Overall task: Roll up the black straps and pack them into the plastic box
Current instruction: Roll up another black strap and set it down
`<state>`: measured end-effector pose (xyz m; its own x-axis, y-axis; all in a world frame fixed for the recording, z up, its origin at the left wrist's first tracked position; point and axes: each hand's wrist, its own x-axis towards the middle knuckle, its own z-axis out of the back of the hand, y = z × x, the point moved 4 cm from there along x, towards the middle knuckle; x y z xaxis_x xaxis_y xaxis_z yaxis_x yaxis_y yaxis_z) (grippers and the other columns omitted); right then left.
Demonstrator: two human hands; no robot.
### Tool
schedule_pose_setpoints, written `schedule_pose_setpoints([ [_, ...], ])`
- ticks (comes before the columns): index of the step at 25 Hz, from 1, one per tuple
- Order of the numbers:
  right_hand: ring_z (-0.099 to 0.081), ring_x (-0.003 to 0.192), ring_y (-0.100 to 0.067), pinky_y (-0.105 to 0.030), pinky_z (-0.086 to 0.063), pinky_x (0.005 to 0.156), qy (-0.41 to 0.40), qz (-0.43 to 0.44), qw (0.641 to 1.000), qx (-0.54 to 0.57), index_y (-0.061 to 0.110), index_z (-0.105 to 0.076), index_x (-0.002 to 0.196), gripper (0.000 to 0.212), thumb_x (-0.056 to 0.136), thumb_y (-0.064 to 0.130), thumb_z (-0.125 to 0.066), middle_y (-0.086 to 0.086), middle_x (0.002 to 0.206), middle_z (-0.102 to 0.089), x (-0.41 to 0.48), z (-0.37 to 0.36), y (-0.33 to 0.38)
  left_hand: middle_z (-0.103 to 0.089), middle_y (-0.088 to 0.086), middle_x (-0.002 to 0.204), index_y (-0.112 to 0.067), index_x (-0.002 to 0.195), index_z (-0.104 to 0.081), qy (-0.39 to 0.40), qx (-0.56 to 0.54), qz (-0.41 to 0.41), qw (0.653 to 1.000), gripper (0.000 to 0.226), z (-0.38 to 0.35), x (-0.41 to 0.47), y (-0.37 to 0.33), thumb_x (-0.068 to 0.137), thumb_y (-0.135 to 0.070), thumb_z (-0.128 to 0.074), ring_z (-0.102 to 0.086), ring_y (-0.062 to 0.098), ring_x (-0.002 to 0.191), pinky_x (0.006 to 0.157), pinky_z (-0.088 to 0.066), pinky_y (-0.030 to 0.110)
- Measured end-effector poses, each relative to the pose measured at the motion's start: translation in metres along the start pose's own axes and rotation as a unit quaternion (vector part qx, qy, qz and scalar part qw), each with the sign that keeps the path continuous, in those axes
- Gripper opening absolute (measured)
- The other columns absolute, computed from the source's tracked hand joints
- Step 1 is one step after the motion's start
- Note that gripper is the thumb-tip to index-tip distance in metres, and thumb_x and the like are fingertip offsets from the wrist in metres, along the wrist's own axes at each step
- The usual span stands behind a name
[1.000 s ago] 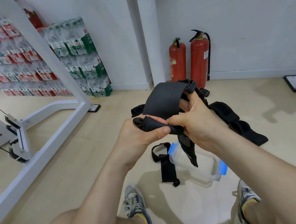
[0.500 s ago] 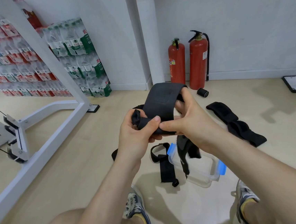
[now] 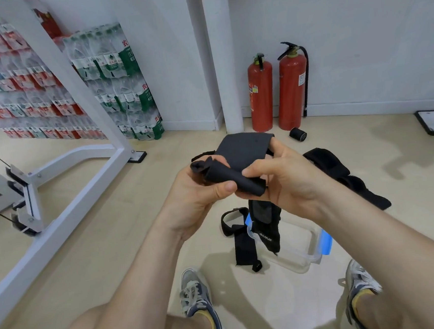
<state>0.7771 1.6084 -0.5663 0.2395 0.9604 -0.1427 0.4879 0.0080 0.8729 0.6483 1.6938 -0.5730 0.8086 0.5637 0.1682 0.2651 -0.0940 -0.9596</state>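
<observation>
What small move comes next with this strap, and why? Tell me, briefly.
Probably turn the roll one more wrap toward the flat stretch. The left hand pinches the rolled end of the strap and the right hand pinches the roll's other side. Much of the strap arches unrolled above them, and a tail hangs over the box. It looks too loose to pack yet.

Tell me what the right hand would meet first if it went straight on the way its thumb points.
Probably the left hand: the right hand points at it across the strap roll both grip. Depth is unclear.
</observation>
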Motion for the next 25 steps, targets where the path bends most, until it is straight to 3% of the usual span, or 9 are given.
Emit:
schedule_pose_setpoints([
  [2, -0.072, 0.095, -0.028, -0.042, -0.059, 0.077, -0.035, -0.012, 0.999, 0.03, 0.011, -0.058, 0.124, 0.035, 0.09, 0.0, -0.06, -0.013, 0.115, -0.071, 0.002, 0.003, -0.003, -0.064, -0.005, 0.076, -0.015, 0.079, -0.067, -0.016, -0.016, -0.004, 1.0, 0.031, 0.002, 0.001, 0.0, 0.059, -0.02, -0.091, -0.064, 0.011, 0.077, 0.074, -0.053, 0.021],
  [4, -0.072, 0.093, -0.025, -0.041, -0.061, 0.08, -0.066, -0.004, 0.998, 0.025, 0.01, -0.06, 0.123, 0.03, 0.094, 0.003, -0.058, -0.011, 0.111, -0.073, 0.004, 0.005, -0.003, -0.071, 0.001, 0.085, -0.014, 0.084, -0.072, -0.048, -0.019, 0.0, 0.999, 0.039, 0.003, 0.0, 0.001, 0.055, -0.028, -0.094, -0.069, 0.017, 0.088, 0.08, -0.056, 0.027],
  [6, -0.073, 0.093, -0.025, -0.043, -0.06, 0.083, -0.075, 0.023, 0.997, -0.006, 0.011, -0.058, 0.126, 0.034, 0.095, -0.002, -0.054, -0.011, 0.112, -0.073, 0.003, 0.004, -0.001, -0.074, 0.011, 0.096, -0.006, 0.096, -0.071, -0.1, -0.008, 0.015, 0.995, 0.046, 0.003, -0.001, 0.004, 0.058, -0.023, -0.093, -0.07, 0.027, 0.099, 0.086, -0.057, 0.034],
  [9, -0.073, 0.094, -0.025, -0.039, -0.062, 0.077, -0.071, 0.055, 0.994, -0.055, 0.013, -0.056, 0.128, 0.038, 0.095, -0.005, -0.053, -0.011, 0.111, -0.073, 0.0, 0.0, 0.002, -0.073, 0.02, 0.103, 0.003, 0.104, -0.064, -0.179, 0.013, 0.026, 0.983, 0.036, 0.002, -0.003, 0.003, 0.073, -0.009, -0.078, -0.071, 0.033, 0.101, 0.087, -0.058, 0.04],
  [11, -0.074, 0.089, -0.022, -0.032, -0.061, 0.068, -0.06, 0.064, 0.994, -0.07, 0.015, -0.054, 0.129, 0.04, 0.095, -0.006, -0.052, -0.011, 0.109, -0.074, -0.002, -0.004, 0.002, -0.073, 0.014, 0.094, -0.001, 0.1, -0.061, -0.221, 0.049, 0.024, 0.974, 0.025, -0.002, -0.003, 0.001, 0.079, -0.002, -0.075, -0.073, 0.023, 0.088, 0.073, -0.059, 0.029],
  [14, -0.074, 0.093, -0.025, -0.034, -0.061, 0.073, -0.021, 0.063, 0.995, -0.071, 0.015, -0.052, 0.131, 0.043, 0.093, -0.003, -0.06, -0.012, 0.11, -0.074, -0.003, -0.008, -0.001, -0.062, -0.002, 0.076, -0.014, 0.093, -0.053, -0.282, 0.057, 0.019, 0.957, 0.025, -0.007, -0.004, -0.001, 0.085, 0.007, -0.065, -0.063, 0.004, 0.06, 0.049, -0.047, 0.015],
  [20, -0.072, 0.095, -0.025, -0.027, -0.057, 0.068, 0.074, 0.022, 0.996, -0.034, 0.016, -0.052, 0.133, 0.055, 0.08, 0.014, -0.069, -0.008, 0.111, -0.073, -0.005, -0.01, 0.001, -0.059, -0.003, 0.068, -0.018, 0.073, -0.055, -0.26, -0.043, 0.025, 0.964, 0.022, -0.007, -0.006, 0.0, 0.085, -0.004, -0.066, -0.047, 0.011, 0.055, 0.036, -0.028, 0.017],
  [23, -0.072, 0.095, -0.027, -0.028, -0.058, 0.068, 0.079, 0.025, 0.996, -0.027, 0.015, -0.053, 0.132, 0.056, 0.078, 0.014, -0.069, -0.008, 0.111, -0.073, -0.007, -0.011, 0.001, -0.061, -0.004, 0.065, -0.021, 0.067, -0.055, -0.244, 0.012, 0.027, 0.969, 0.016, -0.003, -0.005, -0.001, 0.073, -0.017, -0.07, -0.055, 0.013, 0.057, 0.048, -0.041, 0.021],
  [25, -0.072, 0.095, -0.031, -0.03, -0.059, 0.066, 0.063, 0.028, 0.996, -0.05, 0.015, -0.054, 0.13, 0.054, 0.079, 0.013, -0.071, -0.011, 0.113, -0.073, -0.007, -0.011, -0.002, -0.064, 0.001, 0.069, -0.026, 0.061, -0.057, -0.249, 0.078, 0.044, 0.964, 0.018, -0.002, -0.005, 0.003, 0.07, -0.02, -0.072, -0.061, 0.022, 0.072, 0.065, -0.048, 0.036],
])
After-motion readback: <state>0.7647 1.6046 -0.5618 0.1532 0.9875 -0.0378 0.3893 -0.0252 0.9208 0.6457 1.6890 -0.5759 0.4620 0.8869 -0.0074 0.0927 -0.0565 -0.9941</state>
